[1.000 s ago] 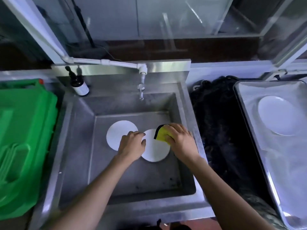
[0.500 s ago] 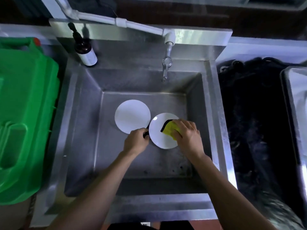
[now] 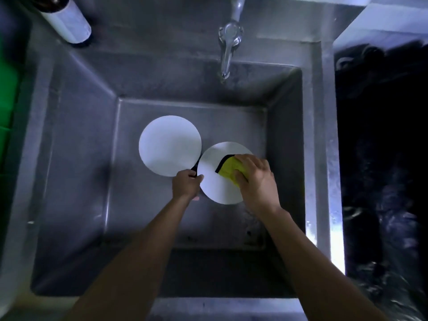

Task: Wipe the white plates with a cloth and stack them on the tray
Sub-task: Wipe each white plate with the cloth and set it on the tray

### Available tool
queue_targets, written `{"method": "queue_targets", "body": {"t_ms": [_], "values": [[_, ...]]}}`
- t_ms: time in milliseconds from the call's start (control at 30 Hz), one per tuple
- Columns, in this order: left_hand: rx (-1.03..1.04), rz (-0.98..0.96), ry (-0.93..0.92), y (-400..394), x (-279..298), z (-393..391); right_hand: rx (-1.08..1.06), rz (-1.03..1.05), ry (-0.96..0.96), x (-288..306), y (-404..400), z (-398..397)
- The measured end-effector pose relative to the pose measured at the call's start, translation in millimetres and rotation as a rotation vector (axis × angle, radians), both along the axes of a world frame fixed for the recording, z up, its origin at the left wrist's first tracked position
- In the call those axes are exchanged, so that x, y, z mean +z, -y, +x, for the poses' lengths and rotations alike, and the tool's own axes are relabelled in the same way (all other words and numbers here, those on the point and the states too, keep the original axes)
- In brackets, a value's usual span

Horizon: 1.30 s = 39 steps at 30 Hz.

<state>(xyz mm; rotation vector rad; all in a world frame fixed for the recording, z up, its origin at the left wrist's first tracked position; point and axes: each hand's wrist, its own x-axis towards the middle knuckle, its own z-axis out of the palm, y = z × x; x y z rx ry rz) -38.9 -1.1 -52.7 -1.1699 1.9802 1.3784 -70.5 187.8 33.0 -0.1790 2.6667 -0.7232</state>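
1. Where the frame begins on the left, I see a strip of green plastic [image 3: 7,93] against the steel sink [image 3: 76,158] rim, and a dark bottle with a white label [image 3: 67,19] standing on the back ledge.
2. Down in the basin, on the dull grey floor, a white plate [image 3: 170,145] lies flat, left of centre.
3. My left hand [image 3: 186,185] curls around the near-left edge of a second white plate [image 3: 216,181], gripping it; this plate overlaps the first one's rim and looks slightly raised.
4. Above, the tap [image 3: 228,42] hangs from the back wall, its spout over the far part of the basin.
5. My right hand [image 3: 257,179] presses a yellow cloth with a dark edge [image 3: 228,170] onto the right half of the held plate, fingers curled over the cloth.
6. Right of the sink rim, a dark, glossy mass [image 3: 382,158] fills the counter; I cannot tell what it is. Light is dim.
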Motion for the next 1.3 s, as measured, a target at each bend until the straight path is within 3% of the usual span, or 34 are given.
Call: {"method": "queue_targets", "body": {"t_ms": [367, 767, 1133, 1300], "values": [[0.036, -0.130, -0.010, -14.9, -43.5, 7.5, -0.021, -0.033, 0.002, -27.3, -1.3, 12.5], [0.133, -0.178, -0.055, -18.5, -51.9, 13.8, -0.030, -0.039, 0.005, -27.3, -10.9, 33.5], [0.404, 0.090, 0.027, -18.9, -29.0, 35.6, -0.036, -0.037, 0.039, -9.6, -15.3, 48.5], [0.465, 0.124, 0.064, -11.4, -13.3, 40.7, -0.047, -0.036, 0.050, 1.3, -14.1, 54.5]]}}
